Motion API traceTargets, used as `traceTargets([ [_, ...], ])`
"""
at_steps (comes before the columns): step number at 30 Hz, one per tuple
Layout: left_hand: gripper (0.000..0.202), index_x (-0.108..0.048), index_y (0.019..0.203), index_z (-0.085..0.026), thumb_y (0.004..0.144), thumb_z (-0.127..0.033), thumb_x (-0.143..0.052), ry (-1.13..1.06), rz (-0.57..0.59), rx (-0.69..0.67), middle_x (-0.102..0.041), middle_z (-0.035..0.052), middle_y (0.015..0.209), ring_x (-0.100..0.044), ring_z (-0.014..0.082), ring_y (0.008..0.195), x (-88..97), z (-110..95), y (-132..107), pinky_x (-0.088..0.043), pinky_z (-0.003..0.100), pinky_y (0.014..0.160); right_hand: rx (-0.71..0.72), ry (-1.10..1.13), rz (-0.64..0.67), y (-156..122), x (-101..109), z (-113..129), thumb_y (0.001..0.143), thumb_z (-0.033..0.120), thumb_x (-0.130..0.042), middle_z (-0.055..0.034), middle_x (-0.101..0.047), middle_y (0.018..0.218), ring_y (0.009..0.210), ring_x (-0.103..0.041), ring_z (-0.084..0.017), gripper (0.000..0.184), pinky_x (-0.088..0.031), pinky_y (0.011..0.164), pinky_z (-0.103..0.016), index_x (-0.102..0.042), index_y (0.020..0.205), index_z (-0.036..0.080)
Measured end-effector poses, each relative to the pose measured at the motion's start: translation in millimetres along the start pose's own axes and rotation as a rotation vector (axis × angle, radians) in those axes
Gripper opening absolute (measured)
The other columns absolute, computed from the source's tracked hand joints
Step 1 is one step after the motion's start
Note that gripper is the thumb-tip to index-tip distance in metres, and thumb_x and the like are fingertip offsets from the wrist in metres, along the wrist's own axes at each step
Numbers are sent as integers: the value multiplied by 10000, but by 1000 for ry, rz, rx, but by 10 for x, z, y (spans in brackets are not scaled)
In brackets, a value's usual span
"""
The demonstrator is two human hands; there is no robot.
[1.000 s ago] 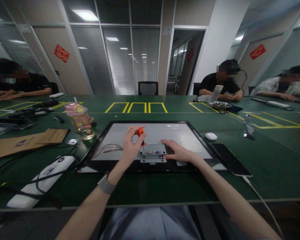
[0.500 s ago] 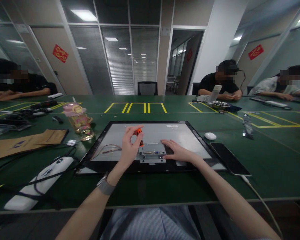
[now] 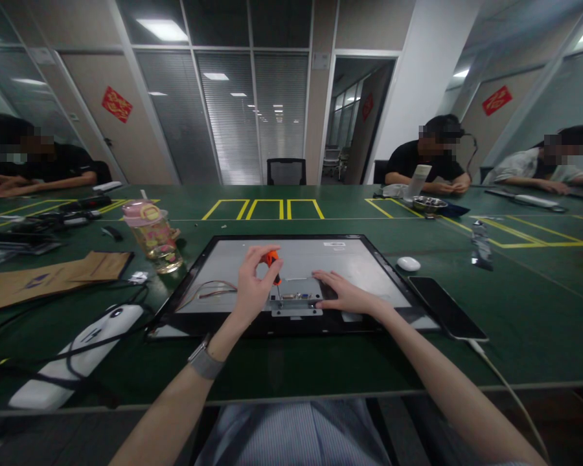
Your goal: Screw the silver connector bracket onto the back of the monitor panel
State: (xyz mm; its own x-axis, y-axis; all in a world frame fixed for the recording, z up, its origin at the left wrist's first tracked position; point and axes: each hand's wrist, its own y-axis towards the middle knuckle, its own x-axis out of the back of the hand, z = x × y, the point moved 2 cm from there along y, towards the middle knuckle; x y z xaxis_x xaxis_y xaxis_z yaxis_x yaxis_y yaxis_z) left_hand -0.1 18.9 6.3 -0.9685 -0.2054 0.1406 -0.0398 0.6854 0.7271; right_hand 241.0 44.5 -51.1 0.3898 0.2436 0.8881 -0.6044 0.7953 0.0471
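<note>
A monitor panel (image 3: 369, 259) lies face down on the green table, its grey metal back up inside a black frame. Near its front edge sits a small metal connector board (image 3: 295, 303). My left hand (image 3: 252, 288) grips an orange-handled screwdriver (image 3: 272, 260), held upright with its tip down at the board's left end. My right hand (image 3: 342, 292) lies flat on the panel, fingers spread, touching the board's right side. Thin coloured wires (image 3: 208, 289) run across the panel to the left of my left hand.
A pink-lidded bottle (image 3: 153, 234) stands left of the panel. Brown paper bags (image 3: 53, 275), a white device with black cables (image 3: 72, 359), a white mouse (image 3: 409, 263) and a phone with a cable (image 3: 447, 308) lie around. Other people sit at the far left and far right.
My left hand has turned the screwdriver slightly on the spot. My right hand and the panel stay where they were.
</note>
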Motion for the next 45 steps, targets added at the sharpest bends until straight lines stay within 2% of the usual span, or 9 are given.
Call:
traceTargets([
  [7, 312, -570, 1203, -228, 951, -263, -390, -97, 53, 78, -637, 64, 1098, -601, 159, 948, 7, -38, -4, -458, 337, 899, -2, 1, -11, -10, 20, 44, 781, 635, -561, -110, -352, 1505, 1399, -297, -267, 823, -131, 1182, -469, -315, 1443, 214],
  [11, 304, -569, 1196, -217, 920, -281, -460, -88, 44, 76, -629, 53, 982, -588, 144, 839, -3, -21, -6, -490, 297, 789, 1, 5, -11, -12, 21, 52, 782, 636, -558, -105, -353, 1505, 1398, -301, -266, 817, -132, 1182, -471, -312, 1445, 226],
  [16, 233, -635, 1059, -222, 837, -282, -601, -23, 19, 14, -551, 36, 948, -555, 146, 848, -3, -3, 2, -483, 291, 812, -10, 0, -6, -3, 13, 31, 775, 642, -562, -107, -345, 1509, 1404, -287, -267, 833, -125, 1182, -480, -298, 1451, 232],
  [21, 288, -613, 1129, -216, 941, -311, -417, -75, 38, 60, -620, 69, 1087, -586, 175, 990, 3, -33, -8, -450, 332, 915, -34, -10, 15, -8, 29, 58, 781, 654, -544, -108, -322, 1520, 1414, -263, -271, 847, -124, 1186, -464, -293, 1456, 209],
  [24, 322, -577, 1196, -208, 956, -304, -385, -133, 36, 104, -647, 71, 1096, -620, 175, 984, 3, -36, -14, -451, 348, 929, -34, -10, 14, -16, 44, 86, 783, 654, -541, -98, -323, 1521, 1411, -268, -270, 836, -126, 1187, -458, -298, 1454, 218],
  [32, 212, -664, 1029, -225, 827, -273, -623, 8, -18, 16, -576, 30, 949, -562, 132, 839, 15, -2, 13, -477, 277, 827, -28, 7, 7, -12, 28, 58, 777, 647, -555, -99, -327, 1519, 1411, -269, -272, 838, -121, 1186, -458, -304, 1451, 218],
  [39, 331, -545, 1238, -230, 958, -294, -380, -101, 64, 116, -645, 57, 1077, -600, 149, 953, -9, -30, -13, -464, 306, 882, -19, -19, 6, -8, 28, 66, 788, 636, -549, -127, -335, 1511, 1402, -290, -264, 838, -129, 1184, -461, -311, 1446, 175],
  [42, 339, -536, 1256, -233, 933, -291, -448, -94, 63, 109, -645, 51, 1033, -596, 148, 922, -18, -13, -23, -468, 299, 859, -33, -23, 11, -10, 33, 75, 783, 644, -549, -125, -324, 1517, 1407, -280, -264, 849, -129, 1185, -453, -308, 1449, 175],
  [45, 296, -606, 1150, -228, 860, -285, -584, -27, 28, 31, -600, 34, 958, -566, 144, 868, -15, 9, -20, -458, 291, 847, -28, -13, 15, -6, 24, 60, 780, 644, -555, -126, -320, 1519, 1410, -274, -261, 862, -122, 1188, -450, -298, 1454, 172],
])
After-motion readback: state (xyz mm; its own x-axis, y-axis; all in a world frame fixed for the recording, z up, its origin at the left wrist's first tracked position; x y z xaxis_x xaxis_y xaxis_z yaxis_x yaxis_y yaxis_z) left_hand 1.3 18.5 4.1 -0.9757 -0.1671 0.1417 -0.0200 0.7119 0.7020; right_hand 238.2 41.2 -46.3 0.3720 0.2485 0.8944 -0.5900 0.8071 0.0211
